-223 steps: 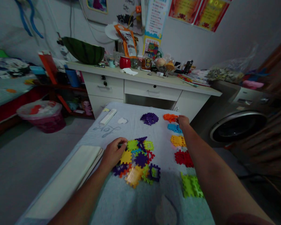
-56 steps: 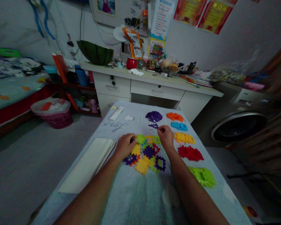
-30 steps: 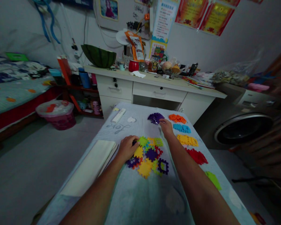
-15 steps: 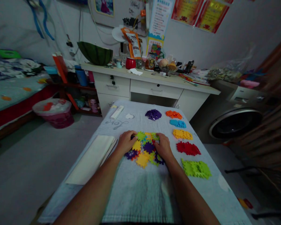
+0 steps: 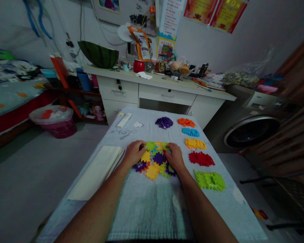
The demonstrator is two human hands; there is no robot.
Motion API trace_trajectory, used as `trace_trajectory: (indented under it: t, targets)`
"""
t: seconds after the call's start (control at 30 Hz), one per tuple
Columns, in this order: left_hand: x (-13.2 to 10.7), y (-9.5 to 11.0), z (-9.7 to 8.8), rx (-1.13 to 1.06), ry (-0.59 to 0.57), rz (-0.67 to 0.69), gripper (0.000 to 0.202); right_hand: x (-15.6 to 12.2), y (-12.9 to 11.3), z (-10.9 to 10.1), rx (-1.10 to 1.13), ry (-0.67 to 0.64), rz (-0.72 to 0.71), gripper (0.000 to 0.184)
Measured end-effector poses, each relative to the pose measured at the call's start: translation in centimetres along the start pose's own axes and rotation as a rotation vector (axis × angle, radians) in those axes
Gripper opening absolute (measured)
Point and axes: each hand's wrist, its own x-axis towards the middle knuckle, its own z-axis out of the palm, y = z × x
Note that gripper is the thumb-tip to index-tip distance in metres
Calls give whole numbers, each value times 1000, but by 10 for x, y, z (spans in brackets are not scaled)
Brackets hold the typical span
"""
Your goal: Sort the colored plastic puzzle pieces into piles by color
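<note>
A mixed heap of coloured interlocking plastic tiles (image 5: pixel 154 160) lies mid-table on a pale blue cloth (image 5: pixel 147 206). My left hand (image 5: pixel 134 153) rests on the heap's left edge, fingers curled onto the tiles. My right hand (image 5: pixel 174 158) lies on the heap's right edge, fingers bent down over the tiles. Sorted piles sit apart: purple (image 5: pixel 163 122), orange (image 5: pixel 186 122), blue (image 5: pixel 190 132), yellow (image 5: pixel 195 144), red (image 5: pixel 201 158), green (image 5: pixel 209 180).
A folded cream cloth (image 5: pixel 96 172) lies at the table's left edge. A white tube (image 5: pixel 124 120) and a small white scrap (image 5: pixel 137 124) sit at the far left. Beyond stand a cluttered desk (image 5: pixel 164 89), a washing machine (image 5: pixel 250 131) and a pink bin (image 5: pixel 52 120).
My right hand came back from the purple pile to the right side of the mixed heap. My left hand stayed on the heap's left edge.
</note>
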Motion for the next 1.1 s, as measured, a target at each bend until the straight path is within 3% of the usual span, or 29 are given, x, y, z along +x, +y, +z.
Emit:
trace_trajectory:
  t: [0.27,0.57,0.9,1.1]
  targets:
    - [-1,3,-3,0,-19,8,20,1,1,1,7,25,12,32]
    - [0,2,-1,24,-15,-10,21,5,1,-3,-66,-46,14,40]
    - [-1,5,-4,10,-14,-22,20,10,-1,-7,-33,-39,-17,19]
    - [-1,4,-4,3,-20,-16,21,13,-2,-6,-10,33,-12,19]
